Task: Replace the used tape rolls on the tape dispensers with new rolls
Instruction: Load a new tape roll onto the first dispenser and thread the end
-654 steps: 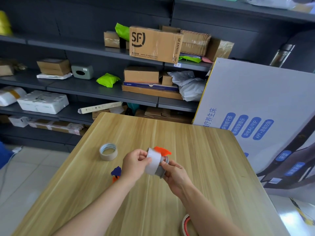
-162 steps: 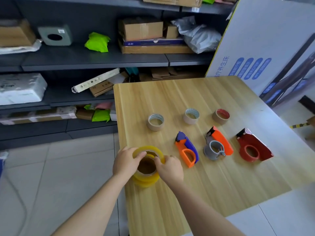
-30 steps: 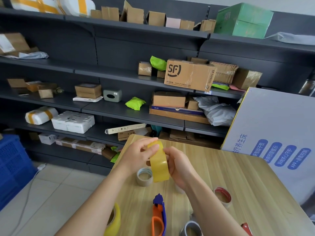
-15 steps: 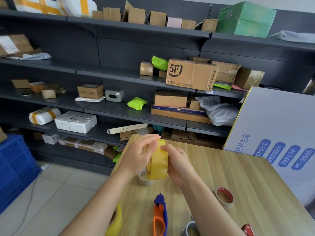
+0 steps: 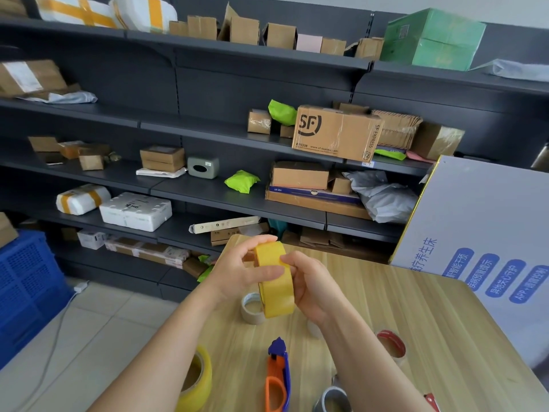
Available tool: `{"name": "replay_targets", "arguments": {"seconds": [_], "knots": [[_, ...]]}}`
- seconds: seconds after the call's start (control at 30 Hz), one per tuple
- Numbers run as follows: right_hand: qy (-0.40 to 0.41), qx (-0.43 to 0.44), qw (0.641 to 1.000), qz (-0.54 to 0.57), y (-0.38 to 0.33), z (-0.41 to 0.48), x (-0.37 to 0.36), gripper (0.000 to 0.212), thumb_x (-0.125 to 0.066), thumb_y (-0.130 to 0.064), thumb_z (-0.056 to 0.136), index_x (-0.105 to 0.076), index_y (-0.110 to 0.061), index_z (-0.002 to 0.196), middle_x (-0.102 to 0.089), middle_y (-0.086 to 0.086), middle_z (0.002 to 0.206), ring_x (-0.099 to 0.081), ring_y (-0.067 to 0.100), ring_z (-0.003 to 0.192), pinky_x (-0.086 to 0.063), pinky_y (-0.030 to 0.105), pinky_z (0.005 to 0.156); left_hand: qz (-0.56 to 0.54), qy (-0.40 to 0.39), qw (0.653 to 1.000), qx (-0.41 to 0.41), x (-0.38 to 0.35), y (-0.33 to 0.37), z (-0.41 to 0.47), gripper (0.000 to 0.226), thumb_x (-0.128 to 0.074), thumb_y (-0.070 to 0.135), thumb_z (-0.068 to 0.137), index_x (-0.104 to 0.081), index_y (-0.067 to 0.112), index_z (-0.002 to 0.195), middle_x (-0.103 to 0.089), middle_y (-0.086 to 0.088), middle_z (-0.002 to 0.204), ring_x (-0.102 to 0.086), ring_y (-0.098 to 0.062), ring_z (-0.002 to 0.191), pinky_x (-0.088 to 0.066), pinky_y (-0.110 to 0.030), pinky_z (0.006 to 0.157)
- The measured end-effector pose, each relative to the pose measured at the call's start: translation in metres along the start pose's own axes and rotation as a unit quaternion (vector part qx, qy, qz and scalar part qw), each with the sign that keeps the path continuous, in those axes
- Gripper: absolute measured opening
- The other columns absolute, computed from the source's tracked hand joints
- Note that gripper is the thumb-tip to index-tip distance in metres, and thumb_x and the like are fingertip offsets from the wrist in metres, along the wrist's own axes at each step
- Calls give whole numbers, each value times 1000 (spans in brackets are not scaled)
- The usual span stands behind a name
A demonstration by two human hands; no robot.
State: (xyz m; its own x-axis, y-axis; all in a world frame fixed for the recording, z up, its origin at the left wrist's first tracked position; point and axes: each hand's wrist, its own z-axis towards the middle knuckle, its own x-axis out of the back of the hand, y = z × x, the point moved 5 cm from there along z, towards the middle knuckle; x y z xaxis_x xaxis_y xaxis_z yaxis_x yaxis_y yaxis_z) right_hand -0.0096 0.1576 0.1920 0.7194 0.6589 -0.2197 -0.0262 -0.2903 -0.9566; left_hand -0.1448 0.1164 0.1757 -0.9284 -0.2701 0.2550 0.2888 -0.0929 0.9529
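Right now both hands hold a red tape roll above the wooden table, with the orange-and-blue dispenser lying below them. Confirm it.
Wrong colour: the head view shows the left hand and right hand holding a yellow tape roll, not red, above the wooden table, with the orange-and-blue dispenser lying below them.

You are holding a wide roll of yellow translucent tape [image 5: 276,281] on its edge above the wooden counter [image 5: 430,316], gripping it between your left hand [image 5: 237,275] and right hand [image 5: 312,289]. A second yellow tape roll [image 5: 202,379] is sitting by the counter's left edge, near the orange-and-blue plastic dispenser [image 5: 277,382].
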Motion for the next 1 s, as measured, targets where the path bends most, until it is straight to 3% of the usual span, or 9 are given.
{"name": "replay_targets", "arguments": {"seconds": [0.13,0.3,0.43,0.53,0.6,0.7,0.8,0.9,1.0], "knots": [[-25,-3,1000,-2,4,1,2,56,-52,-27,75,-59,0,123,-71,23,111,-66,38,109,-44,54,104,-51,31,998,17,0,3,-1,63,-68,63,58,-63,38,116,-63,-1,110,-62,-15,94,-50,-20,65],[-39,26,999,-2,3,-3,1,58,-63,-21,70,-60,6,122,-61,34,122,-60,46,116,-43,57,103,-28,43,998,39,0,5,4,54,-57,64,69,-68,34,112,-62,13,86,-59,-10,88,-46,-27,75],[-33,25,999,12,5,-2,3,24,-50,-8,93,-63,4,108,-74,23,97,-74,30,89,-54,46,88,4,64,997,40,-1,7,5,50,-52,59,77,-71,28,112,-66,18,86,-60,-7,93,-48,-32,88],[-20,30,999,16,4,-4,3,16,-47,-7,96,-62,-3,92,-75,8,72,-74,18,67,-56,34,69,20,96,995,10,-1,12,-1,62,-46,69,75,-74,20,102,-67,16,74,-61,-5,82,-48,-33,83],[-6,34,999,29,4,-5,4,14,-49,-8,96,-62,-3,94,-76,9,75,-74,20,69,-57,35,68,26,103,994,-22,-2,16,-6,49,-46,66,84,-73,29,103,-70,11,80,-63,-6,87,-50,-32,85],[18,41,997,62,5,-4,6,17,-49,-14,95,-63,-4,99,-75,14,79,-72,26,71,-57,39,71,-8,87,994,-63,-3,23,-11,26,-60,44,89,-68,32,110,-69,13,114,-60,-3,112,-49,-33,99],[43,62,995,58,4,-4,8,22,-55,-25,97,-67,-7,102,-75,13,81,-72,25,72,-57,44,75,-46,54,994,-88,-4,30,-12,47,-74,37,72,-67,25,116,-68,5,121,-60,-11,117,-50,-34,97],[35,83,995,42,4,-4,5,22,-61,-25,93,-70,-6,97,-71,16,90,-68,30,86,-53,53,87,-17,49,996,-69,-2,35,-11,69,-74,37,64,-57,26,130,-59,6,131,-53,-6,123,-46,-23,97],[22,118,992,27,1,-5,0,29,-67,-29,76,-67,-3,89,-61,16,84,-54,32,85,-45,48,79,8,42,999,-24,4,30,-8,78,-72,47,63,-49,31,135,-55,6,133,-49,-6,124,-42,-24,100]]}}
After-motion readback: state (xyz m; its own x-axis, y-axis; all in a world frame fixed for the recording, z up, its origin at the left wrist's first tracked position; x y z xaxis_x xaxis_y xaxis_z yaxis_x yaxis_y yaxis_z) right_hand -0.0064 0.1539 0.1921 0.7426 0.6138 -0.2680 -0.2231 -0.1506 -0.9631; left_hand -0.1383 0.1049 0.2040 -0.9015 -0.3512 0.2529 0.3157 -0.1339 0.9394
